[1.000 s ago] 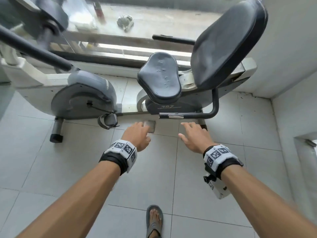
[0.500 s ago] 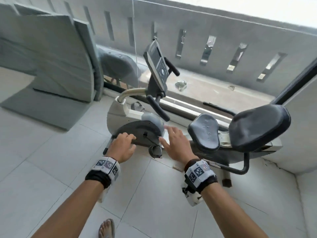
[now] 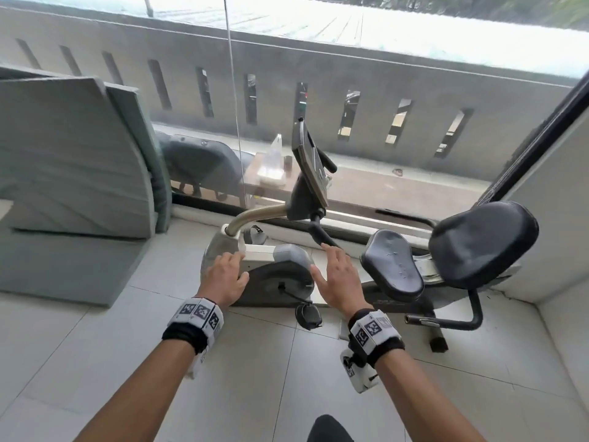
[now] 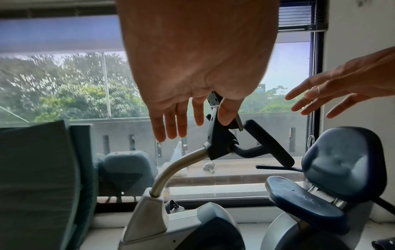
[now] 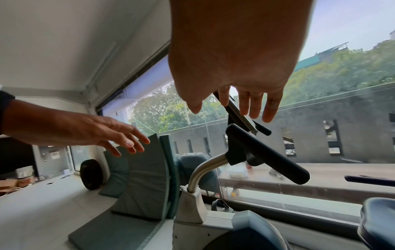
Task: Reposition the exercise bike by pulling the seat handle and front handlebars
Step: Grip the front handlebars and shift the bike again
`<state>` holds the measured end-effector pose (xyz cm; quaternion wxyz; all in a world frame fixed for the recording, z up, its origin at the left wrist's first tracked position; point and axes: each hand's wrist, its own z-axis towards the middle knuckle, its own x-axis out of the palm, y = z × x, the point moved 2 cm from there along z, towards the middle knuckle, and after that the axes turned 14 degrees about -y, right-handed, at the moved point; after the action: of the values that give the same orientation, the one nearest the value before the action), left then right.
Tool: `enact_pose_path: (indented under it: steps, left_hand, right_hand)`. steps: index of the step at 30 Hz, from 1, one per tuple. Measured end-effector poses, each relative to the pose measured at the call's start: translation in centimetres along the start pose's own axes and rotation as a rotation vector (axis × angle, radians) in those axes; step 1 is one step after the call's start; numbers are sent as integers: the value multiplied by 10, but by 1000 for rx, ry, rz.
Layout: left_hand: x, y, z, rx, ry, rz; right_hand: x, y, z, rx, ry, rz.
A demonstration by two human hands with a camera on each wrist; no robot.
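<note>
Out in front of me, my left hand (image 3: 224,279) and right hand (image 3: 339,279) reach forward with fingers straight and spread, holding nothing and touching nothing that I can see. Beyond my fingertips stands the exercise bike (image 3: 280,275) on the tiled floor (image 3: 255,378), close along the window (image 3: 350,90). Its front handlebars (image 5: 267,152) stick out from the console (image 3: 310,164) ahead of my right hand; the seat (image 3: 393,266) and backrest (image 3: 484,244) lie to my right, with the seat handle (image 3: 446,320) low beside them. Folded grey mats (image 3: 70,161) lean at the left.
</note>
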<state>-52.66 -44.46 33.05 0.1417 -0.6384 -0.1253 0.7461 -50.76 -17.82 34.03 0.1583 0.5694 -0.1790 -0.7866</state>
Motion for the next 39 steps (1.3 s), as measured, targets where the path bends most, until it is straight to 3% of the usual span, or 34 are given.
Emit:
enact_pose_path:
  steps: [9,14,16,17,19,20,27,39]
  left_hand:
    - [84,5,135,52,-55,23]
    - [156,16,220,6,37,99]
    - [162,13,240,12,20,123]
    - [193,23,262,-29,91,118]
    - [200,24,275,-44,31,106]
    - [226,31,288,-51,84,107]
    - [258,32,310,-105,34,-3]
    - [289,41,319,-81,-78,49]
  right_hand:
    - [61,-23,82,24,-115,-40]
    - [111,-37,109,8,-76,37]
    - [103,-30,106,-22,-163,83]
    - [129,-41,116,26,-160,111]
    - [117,-36,112,2,-240,138]
    - [136,-47,116,43,-229,158]
    - [138,-49,119,26,-307,153]
    - [142,-46,127,6,-417,112]
